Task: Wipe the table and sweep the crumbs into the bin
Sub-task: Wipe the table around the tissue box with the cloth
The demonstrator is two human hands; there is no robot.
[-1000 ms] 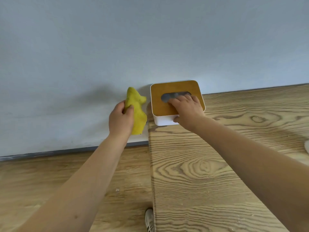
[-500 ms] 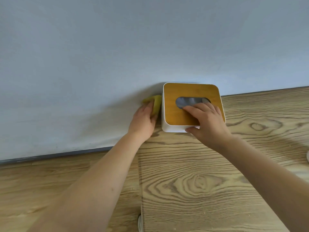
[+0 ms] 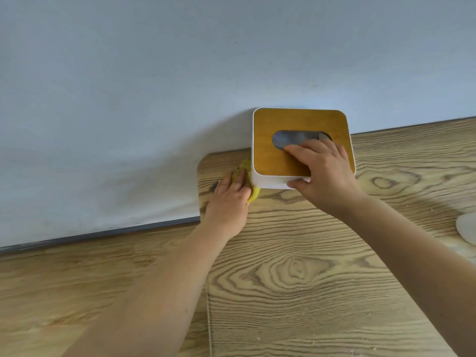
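Two bare forearms in view, no sleeves, no watch/rings/gloves seen. Left hand (image 3: 229,199): short nails, small dark mark on forearm lower down. Right hand (image 3: 324,173): short plain nails, no polish visible. Nothing worn on either wrist; upper arms out of frame.

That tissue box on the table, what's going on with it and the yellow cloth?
A person is wiping the wooden table at its back left corner. The left hand presses a yellow cloth flat on the tabletop right beside the tissue box. The right hand grips the box, fingers over its wooden lid and thumb on the white front wall. Small crumbs lie scattered on the table. No bin is in view.
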